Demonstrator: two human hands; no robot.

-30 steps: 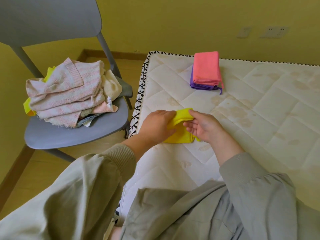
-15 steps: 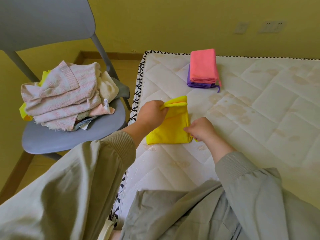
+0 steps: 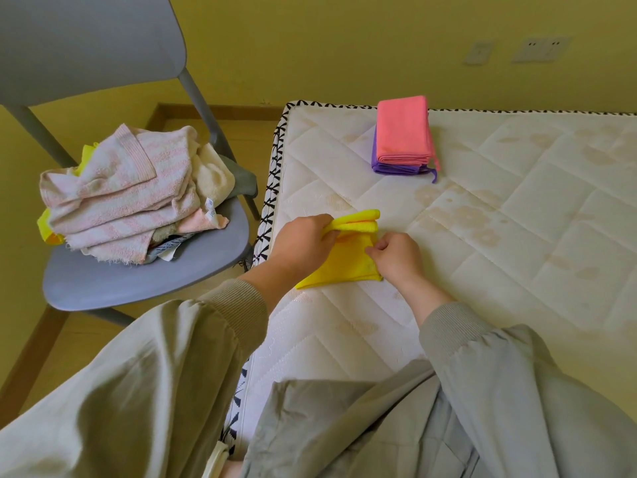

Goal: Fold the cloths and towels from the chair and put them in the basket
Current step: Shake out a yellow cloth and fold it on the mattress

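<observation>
A yellow cloth (image 3: 348, 262) lies folded on the white mattress (image 3: 499, 236) near its left edge. My left hand (image 3: 301, 241) grips the cloth's far folded edge and holds it slightly raised. My right hand (image 3: 396, 258) pinches the cloth's right side with curled fingers. On the grey chair (image 3: 144, 281) to the left sits a heap of pink-striped towels (image 3: 127, 188) with other cloths under it. At the mattress's far side a folded pink cloth (image 3: 403, 131) lies on a folded purple cloth (image 3: 396, 168). No basket is in view.
A yellow wall with sockets (image 3: 541, 48) runs behind the mattress. Wooden floor (image 3: 69, 343) shows between chair and mattress. My grey sleeves and clothing fill the bottom of the view.
The yellow cloth was opened lengthwise from a bunch between both hands. My left hand moved to its far edge; my right hand now pinches its right side.
</observation>
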